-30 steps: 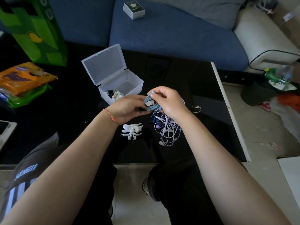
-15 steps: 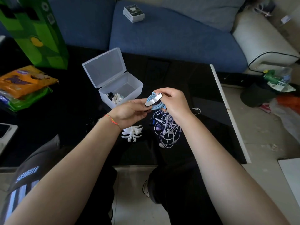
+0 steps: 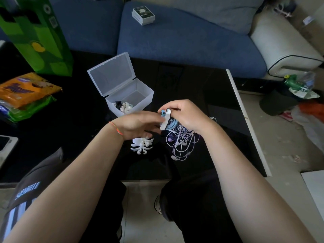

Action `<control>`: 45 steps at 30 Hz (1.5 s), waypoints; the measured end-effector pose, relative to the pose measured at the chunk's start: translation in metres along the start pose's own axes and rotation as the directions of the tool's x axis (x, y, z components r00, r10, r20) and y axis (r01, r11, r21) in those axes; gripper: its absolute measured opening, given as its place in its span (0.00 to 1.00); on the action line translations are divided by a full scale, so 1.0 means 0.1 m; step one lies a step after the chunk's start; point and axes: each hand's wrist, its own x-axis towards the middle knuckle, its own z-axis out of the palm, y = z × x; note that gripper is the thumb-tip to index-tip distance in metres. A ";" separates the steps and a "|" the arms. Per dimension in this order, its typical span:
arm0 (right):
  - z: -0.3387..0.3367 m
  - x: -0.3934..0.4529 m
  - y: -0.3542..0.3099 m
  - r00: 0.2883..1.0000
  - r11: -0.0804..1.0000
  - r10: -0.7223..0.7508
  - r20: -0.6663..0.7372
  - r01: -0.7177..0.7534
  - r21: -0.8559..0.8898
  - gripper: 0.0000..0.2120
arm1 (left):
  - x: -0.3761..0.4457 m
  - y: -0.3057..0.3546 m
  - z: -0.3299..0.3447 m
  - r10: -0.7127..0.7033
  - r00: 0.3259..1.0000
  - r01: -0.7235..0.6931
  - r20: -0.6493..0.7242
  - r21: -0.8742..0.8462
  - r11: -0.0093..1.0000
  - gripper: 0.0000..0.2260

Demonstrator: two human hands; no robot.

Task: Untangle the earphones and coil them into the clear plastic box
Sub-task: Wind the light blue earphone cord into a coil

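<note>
My right hand [image 3: 186,114] pinched the blue earphones [image 3: 171,124], coiled round a white winder [image 3: 165,120], just above the surface [image 3: 201,88]. My left hand [image 3: 138,124] lay beside them, blurred, fingers loosely spread and touching the winder's lower end. Under my right hand sat the tangled pale earphones [image 3: 182,144]; a strand could snag and drag along. The clear box [image 3: 140,97] stood open beyond my left hand, and a slack pinch might let the coil spring loose.
</note>
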 end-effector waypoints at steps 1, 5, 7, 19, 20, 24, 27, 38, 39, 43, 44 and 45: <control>0.01 -0.01 -0.01 1.000 1.000 -0.002 0.021 0.002 -0.014 0.15 | 0.01 0.00 0.03 -0.010 1.000 0.011 -0.023 0.050 0.999 0.04; 0.09 0.00 0.00 1.000 0.999 -0.014 -0.028 0.013 -0.040 0.13 | 0.05 -0.01 0.08 0.005 0.997 -0.009 -0.071 -0.058 0.998 0.04; 0.13 0.03 0.02 0.997 1.000 -0.014 -0.081 0.012 -0.027 0.14 | 0.06 -0.01 0.09 0.022 0.994 -0.033 -0.105 -0.107 0.994 0.07; 0.34 0.13 0.03 0.915 0.984 0.034 -0.403 0.039 0.172 0.11 | 0.13 -0.01 0.19 0.173 0.940 -0.279 -0.294 -0.372 0.885 0.07; 0.33 0.13 0.02 0.914 0.984 0.034 -0.404 0.040 0.173 0.11 | 0.14 -0.01 0.20 0.180 0.932 -0.294 -0.314 -0.368 0.882 0.07; 0.27 0.11 0.01 0.926 0.963 0.099 -0.365 0.003 0.269 0.10 | 0.13 0.02 0.17 0.169 0.896 -0.309 -0.412 -0.302 0.902 0.07; 0.23 0.09 0.02 0.957 0.904 0.182 -0.227 -0.073 0.421 0.08 | 0.09 0.04 0.07 0.150 0.884 -0.250 -0.443 -0.177 0.952 0.12; -0.08 0.04 0.19 0.995 0.991 0.104 -0.008 -0.103 0.091 0.15 | 0.05 0.03 -0.10 0.343 0.856 -0.057 -0.387 0.588 0.807 0.07; -0.08 0.03 0.17 0.996 0.995 0.080 0.028 -0.081 0.063 0.17 | 0.06 0.01 -0.11 0.352 0.858 -0.047 -0.375 0.625 0.779 0.07; 0.00 0.06 0.12 0.997 0.987 0.024 0.068 -0.013 -0.162 0.16 | 0.07 -0.01 -0.09 0.386 0.859 -0.055 -0.336 0.689 0.722 0.10; 0.01 0.06 0.10 0.998 0.983 0.023 0.058 -0.012 -0.184 0.13 | 0.06 -0.01 -0.08 0.399 0.858 -0.065 -0.322 0.704 0.708 0.10; 0.01 0.06 0.10 0.998 0.980 0.027 0.054 -0.016 -0.197 0.12 | 0.05 -0.01 -0.08 0.413 0.856 -0.078 -0.311 0.712 0.698 0.10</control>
